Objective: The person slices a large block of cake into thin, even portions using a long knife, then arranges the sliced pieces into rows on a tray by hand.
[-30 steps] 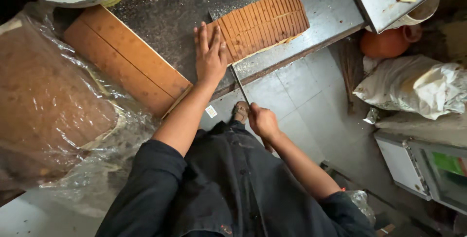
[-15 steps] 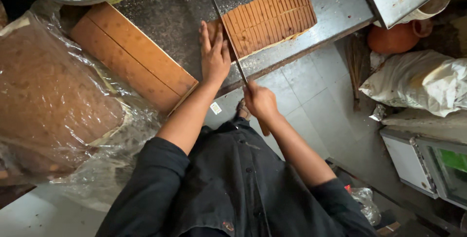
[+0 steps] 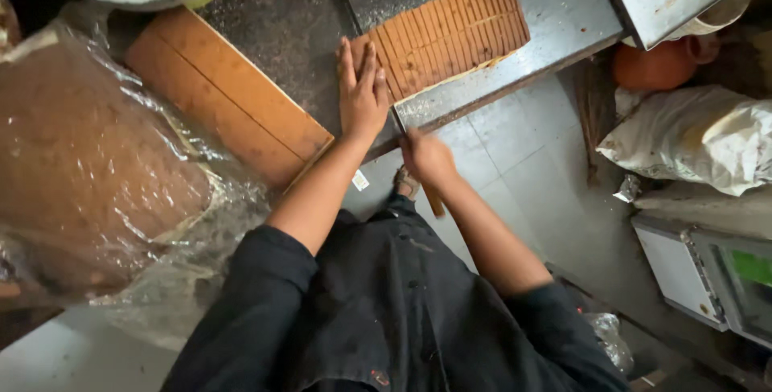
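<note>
The sliced brown slab (image 3: 442, 34) lies flat on the dark metal table (image 3: 555, 14), close to its near edge, and serves as the landmark here. It is a long rectangle of baked goods — toasted orange-brown on top, paler along the cut side — already scored across into many narrow, even strips, with crumbs scattered around it.

The left hand (image 3: 362, 94) presses flat on the slab's left end, fingers straight and together, palm down; it is not closed around anything. The right hand (image 3: 426, 157) sits just off the table edge below the slab's left end, its grip closed around a wooden handle (image 3: 435, 199). A long thin knife blade (image 3: 371, 54) runs up from that hand, past the left hand's fingers, across the slab's left end.

The slab looks light, dry and brittle — likely to crumble or snap at the cuts if lifted from one end. Holding it down from above with a flat palm suits it better than pinching; to move it, support from underneath along its length seems safest.

Left of the slab lies a larger uncut brown block (image 3: 225, 94), and further left a plastic-wrapped loaf-like mass (image 3: 88, 167). Right of the slab, below the table, stand a clay pot (image 3: 651, 66) and a white sack (image 3: 691, 139).
</note>
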